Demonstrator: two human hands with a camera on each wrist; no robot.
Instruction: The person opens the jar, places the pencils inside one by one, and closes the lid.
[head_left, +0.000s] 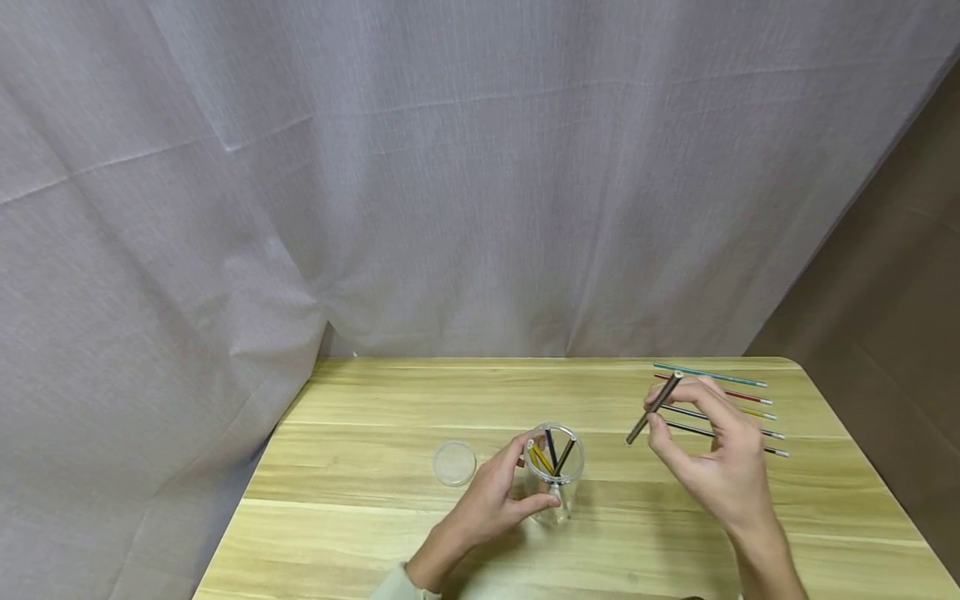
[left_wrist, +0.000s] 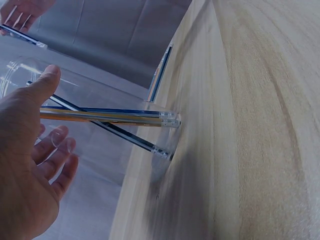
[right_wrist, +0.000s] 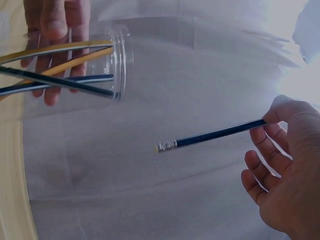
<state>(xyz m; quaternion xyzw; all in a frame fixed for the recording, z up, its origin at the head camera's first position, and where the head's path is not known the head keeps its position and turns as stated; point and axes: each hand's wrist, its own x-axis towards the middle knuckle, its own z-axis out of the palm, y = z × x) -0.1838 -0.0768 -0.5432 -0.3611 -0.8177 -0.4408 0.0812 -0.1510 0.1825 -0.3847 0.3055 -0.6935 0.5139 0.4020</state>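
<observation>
My left hand (head_left: 487, 500) holds a clear plastic jar (head_left: 572, 492) by its side, thumb in front and fingers behind. The jar stands on the table with its mouth open, and several pencils (left_wrist: 107, 114) lean inside, yellow and dark ones, eraser ends down. To the right, my right hand (head_left: 723, 454) pinches a dark pencil (head_left: 655, 408) between thumb and fingers, in the air apart from the jar. In the right wrist view, that pencil's eraser end (right_wrist: 165, 146) points away from the hand, below the level of the jar's rim (right_wrist: 122, 62).
A round clear lid (head_left: 454, 463) lies left of the jar. Several pencils, among them a teal pencil (head_left: 708, 374) and a red pencil (head_left: 750, 397), lie in a row on the wooden table (head_left: 360, 467), partly behind my right hand. A grey curtain (head_left: 480, 208) hangs behind.
</observation>
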